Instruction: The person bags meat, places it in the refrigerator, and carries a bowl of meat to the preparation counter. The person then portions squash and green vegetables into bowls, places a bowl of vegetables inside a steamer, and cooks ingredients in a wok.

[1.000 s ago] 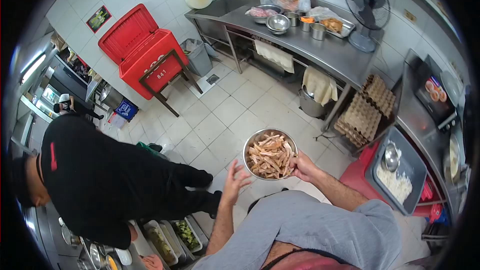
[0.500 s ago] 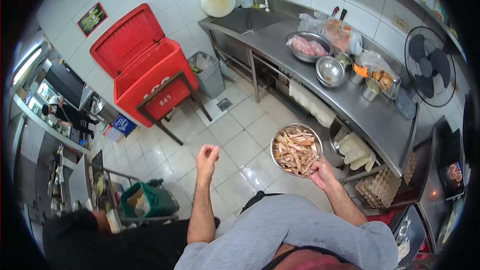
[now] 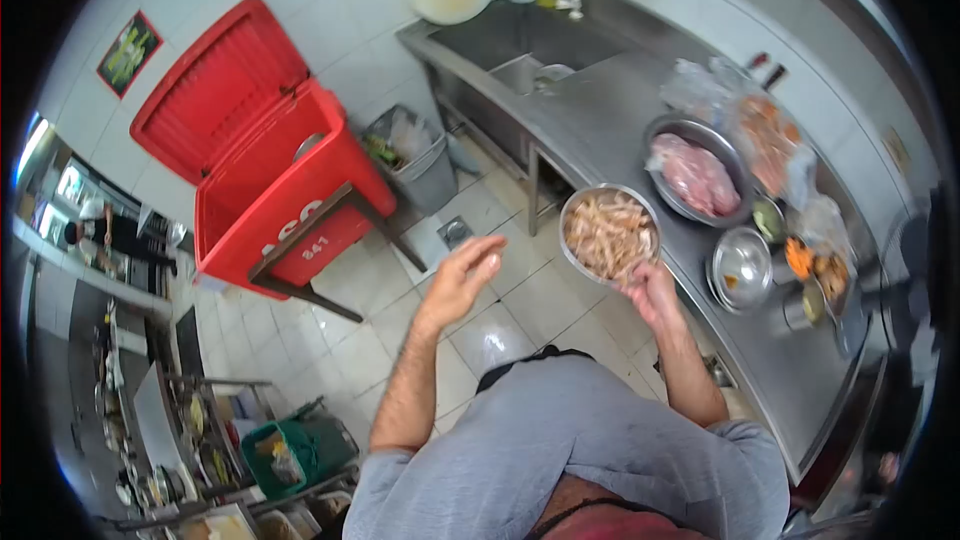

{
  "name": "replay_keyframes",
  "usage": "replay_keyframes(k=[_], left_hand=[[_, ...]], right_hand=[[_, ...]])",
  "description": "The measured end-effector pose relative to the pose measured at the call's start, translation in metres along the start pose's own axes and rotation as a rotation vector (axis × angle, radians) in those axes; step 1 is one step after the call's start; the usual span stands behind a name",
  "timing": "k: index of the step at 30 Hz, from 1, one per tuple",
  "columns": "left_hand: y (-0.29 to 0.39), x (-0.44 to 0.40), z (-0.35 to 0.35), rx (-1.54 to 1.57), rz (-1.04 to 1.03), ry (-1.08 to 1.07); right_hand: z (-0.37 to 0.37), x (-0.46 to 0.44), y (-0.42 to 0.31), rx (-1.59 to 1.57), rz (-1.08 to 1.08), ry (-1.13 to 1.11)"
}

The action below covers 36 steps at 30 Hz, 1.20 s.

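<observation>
My right hand point(image 3: 652, 295) grips the near rim of a round steel bowl point(image 3: 567, 258), its thumb over the edge. Pale brown strips point(image 3: 608, 232), which look like cut meat, fill the bowl. It hangs above the floor, just in front of the steel counter's edge. Apart from the bowl, to its left, my left hand point(image 3: 464, 282) is in mid-air with fingers stretched out and nothing in it. Past the held bowl, a wide steel basin point(image 3: 652, 185) on the counter carries pink raw meat point(image 3: 695, 175).
The steel counter point(image 3: 590, 115) runs along the right with a sink point(image 3: 500, 40), smaller bowls point(image 3: 742, 270) and plastic bags point(image 3: 765, 145). A red cooler point(image 3: 330, 190) stands open at left behind a dark metal frame. Nearby are a grey bin point(image 3: 425, 175) and a green bin point(image 3: 325, 450).
My body has moved toward the counter and sink. The bowl, still in my right hand, is now beside the counter edge. My left hand has risen and its fingers have opened out.
</observation>
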<state>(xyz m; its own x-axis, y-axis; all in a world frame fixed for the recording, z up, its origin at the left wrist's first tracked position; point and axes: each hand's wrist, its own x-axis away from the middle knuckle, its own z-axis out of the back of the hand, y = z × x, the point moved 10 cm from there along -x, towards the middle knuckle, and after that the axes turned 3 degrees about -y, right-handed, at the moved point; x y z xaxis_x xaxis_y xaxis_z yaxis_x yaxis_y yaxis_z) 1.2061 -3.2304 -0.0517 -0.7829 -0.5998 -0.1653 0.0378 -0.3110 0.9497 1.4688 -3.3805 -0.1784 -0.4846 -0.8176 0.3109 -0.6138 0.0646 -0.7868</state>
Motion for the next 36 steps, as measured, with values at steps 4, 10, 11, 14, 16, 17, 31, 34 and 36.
replay_keyframes(k=[4, 10, 11, 14, 16, 17, 31, 34, 36], left_hand=[[0.094, -0.072, 0.055, 0.091, -0.232, -0.256], [0.148, -0.156, 0.151, 0.091, -0.536, -0.397], [0.138, -0.172, 0.17, 0.099, -0.531, -0.387], [0.117, -0.218, 0.242, 0.207, -0.663, -0.314], [0.101, -0.252, 0.296, 0.261, -0.733, -0.276], [0.089, -0.267, 0.319, 0.259, -0.726, -0.259], [-0.024, -0.449, 0.451, -0.083, -0.545, -0.292], [-0.074, -0.492, 0.448, -0.443, -0.289, -0.391], [-0.131, -0.517, 0.464, -0.622, 0.021, -0.235]], right_hand=[[-0.03, -0.128, -0.021, -0.062, -0.002, 0.051], [0.057, -0.307, -0.019, 0.04, 0.131, 0.142], [0.06, -0.318, -0.021, 0.048, 0.144, 0.162], [0.051, -0.34, -0.031, -0.124, 0.118, 0.276], [0.07, -0.355, -0.043, -0.137, 0.118, 0.264], [0.071, -0.361, -0.05, -0.155, 0.103, 0.244], [-0.151, -0.386, -0.377, 1.627, 0.743, 1.256], [-0.237, -0.45, -0.438, 1.678, 1.343, 0.943], [-0.337, -0.479, -0.454, 1.827, 1.478, 0.911]])
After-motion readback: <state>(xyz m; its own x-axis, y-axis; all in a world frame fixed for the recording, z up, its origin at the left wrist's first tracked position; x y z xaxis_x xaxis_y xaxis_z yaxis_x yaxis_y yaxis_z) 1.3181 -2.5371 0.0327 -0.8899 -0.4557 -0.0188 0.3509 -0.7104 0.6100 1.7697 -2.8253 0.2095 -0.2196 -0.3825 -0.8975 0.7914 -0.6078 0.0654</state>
